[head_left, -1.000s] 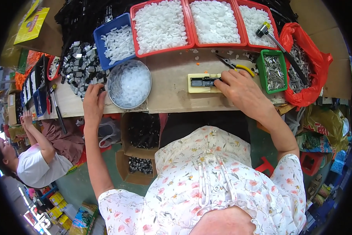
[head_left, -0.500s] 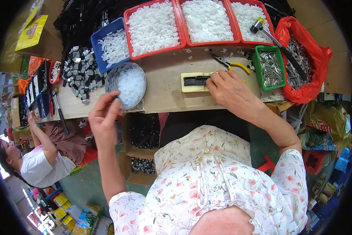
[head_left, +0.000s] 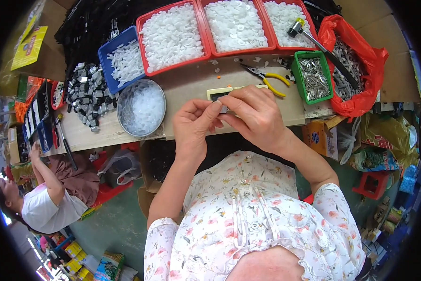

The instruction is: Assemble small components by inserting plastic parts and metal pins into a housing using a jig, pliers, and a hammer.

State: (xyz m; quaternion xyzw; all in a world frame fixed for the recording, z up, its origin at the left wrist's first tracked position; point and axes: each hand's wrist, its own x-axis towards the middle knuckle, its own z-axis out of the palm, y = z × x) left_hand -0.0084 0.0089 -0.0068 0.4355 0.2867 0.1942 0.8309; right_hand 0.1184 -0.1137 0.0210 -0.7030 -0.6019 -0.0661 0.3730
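My left hand (head_left: 194, 124) and my right hand (head_left: 257, 114) meet just in front of a pale yellow block (head_left: 211, 92), near the table's front edge. Both have thumb and fingers pinched together on a small grey piece (head_left: 223, 109), mostly hidden by the fingertips. The block lies partly behind my right hand; a bit of the black part (head_left: 216, 96) set in it shows. Left of my hands stands a round metal bowl (head_left: 121, 114) of small translucent white pieces. Yellow-handled pliers (head_left: 276, 84) lie open beyond my right hand.
Red trays (head_left: 170, 63) of white plastic pieces line the back, beside a blue tray (head_left: 105, 63). At right are a green tray (head_left: 309, 100) of metal pins, a red bag (head_left: 376, 61) and a hammer (head_left: 332, 56). Grey-black blocks (head_left: 86, 93) lie left. Another person (head_left: 51, 201) sits far left.
My left hand has moved right, from beside the metal bowl to my right hand. The right hand has shifted off the black part toward me. The view has shifted slightly.
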